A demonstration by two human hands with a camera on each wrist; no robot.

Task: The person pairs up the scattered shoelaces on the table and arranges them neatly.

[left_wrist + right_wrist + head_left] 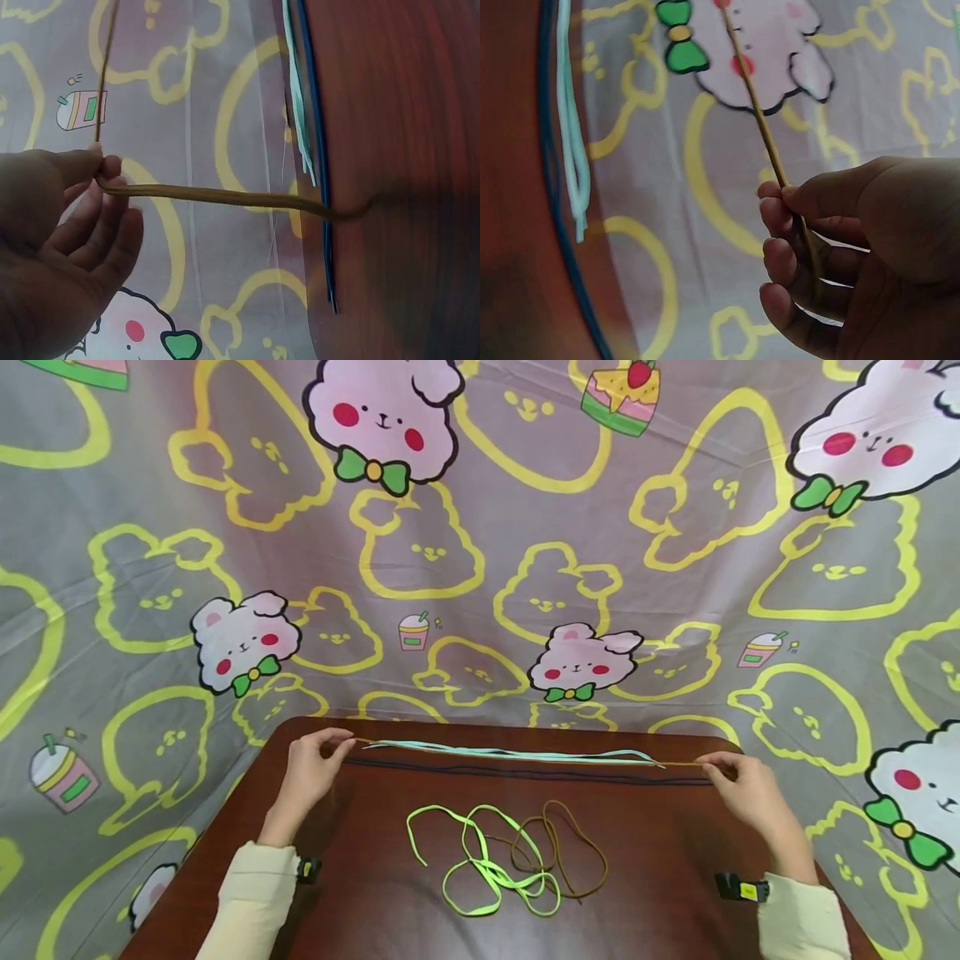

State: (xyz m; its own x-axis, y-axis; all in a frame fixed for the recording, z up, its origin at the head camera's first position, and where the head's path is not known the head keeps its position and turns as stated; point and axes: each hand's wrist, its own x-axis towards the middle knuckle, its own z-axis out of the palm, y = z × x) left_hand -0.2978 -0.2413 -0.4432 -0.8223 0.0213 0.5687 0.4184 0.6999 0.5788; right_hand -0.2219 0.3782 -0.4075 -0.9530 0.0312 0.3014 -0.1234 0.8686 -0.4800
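A brown shoelace is drawn out nearly straight between two hands above the far part of the table. My left hand pinches it between thumb and forefinger, and a free length bends sharply away from the pinch in the left wrist view. At the other side my right hand pinches the lace, its short tail running down across the curled fingers. Below lies a folded mint-green lace, overlapped by the held lace in the head view. Alongside it runs a dark blue lace, also laid lengthwise.
Loosely looped on the middle of the dark red-brown table are a bright lime-green lace and, overlapping it, another brown lace. A grey patterned cloth hangs behind the table and along both sides.
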